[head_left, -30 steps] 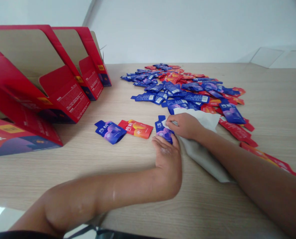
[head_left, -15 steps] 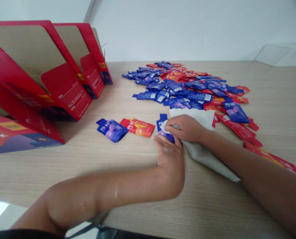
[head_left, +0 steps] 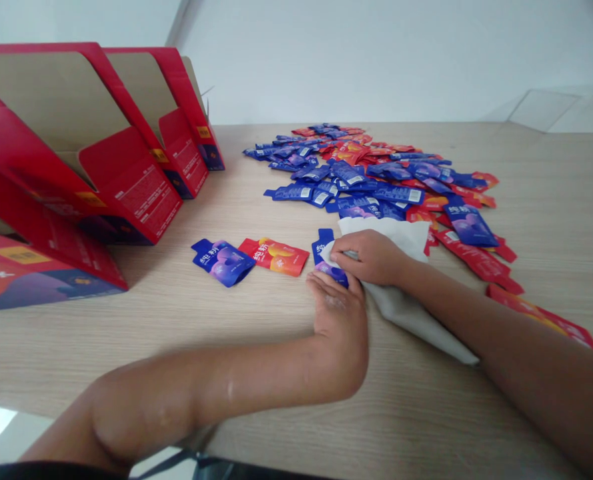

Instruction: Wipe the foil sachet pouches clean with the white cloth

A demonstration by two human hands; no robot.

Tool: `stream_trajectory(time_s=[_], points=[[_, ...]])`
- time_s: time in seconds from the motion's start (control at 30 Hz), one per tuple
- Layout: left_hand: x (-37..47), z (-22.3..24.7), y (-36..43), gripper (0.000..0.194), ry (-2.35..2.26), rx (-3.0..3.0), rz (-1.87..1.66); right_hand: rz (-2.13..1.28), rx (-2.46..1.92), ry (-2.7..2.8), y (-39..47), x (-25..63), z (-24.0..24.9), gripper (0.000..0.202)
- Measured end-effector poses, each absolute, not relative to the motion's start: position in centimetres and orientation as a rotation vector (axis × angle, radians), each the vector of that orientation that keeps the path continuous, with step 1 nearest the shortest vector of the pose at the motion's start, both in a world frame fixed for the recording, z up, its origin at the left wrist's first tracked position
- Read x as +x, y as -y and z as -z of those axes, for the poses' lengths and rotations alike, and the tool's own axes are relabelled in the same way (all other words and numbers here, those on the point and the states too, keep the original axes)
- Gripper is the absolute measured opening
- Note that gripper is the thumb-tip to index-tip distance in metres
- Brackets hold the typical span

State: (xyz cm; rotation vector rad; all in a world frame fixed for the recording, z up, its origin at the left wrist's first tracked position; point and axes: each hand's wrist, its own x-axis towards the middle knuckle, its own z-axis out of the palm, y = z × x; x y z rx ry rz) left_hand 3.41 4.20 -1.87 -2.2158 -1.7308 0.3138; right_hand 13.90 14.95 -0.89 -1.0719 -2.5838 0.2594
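Observation:
Flat on the table lies a blue sachet [head_left: 322, 239], its lower edge under the fingers of my left hand [head_left: 337, 300]. Those fingers are stretched out and pressed down on it. My right hand [head_left: 369, 257] is closed on a white cloth [head_left: 406, 235], and a fold of the cloth rests on the face of the sachet. The rest of the cloth spreads behind the hand and trails under my right forearm. To the left, a red-orange sachet [head_left: 276, 257] touches another blue sachet [head_left: 224, 263], both face up.
Open red cardboard boxes [head_left: 141, 180] stand along the left side. A large heap of blue and red sachets [head_left: 349, 173] spreads across the back of the wooden table [head_left: 256, 327], with more red ones [head_left: 541, 313] at the right. A white wall rises behind.

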Motion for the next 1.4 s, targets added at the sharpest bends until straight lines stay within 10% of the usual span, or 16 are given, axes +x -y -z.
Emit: stream_trajectory(time_s=[1.4], points=[[3.42,1.54,-4.18,0.047,1.832,-2.255,-0.187,-0.175,-1.148,2.602,-15.13,14.07,0.86,0.031]])
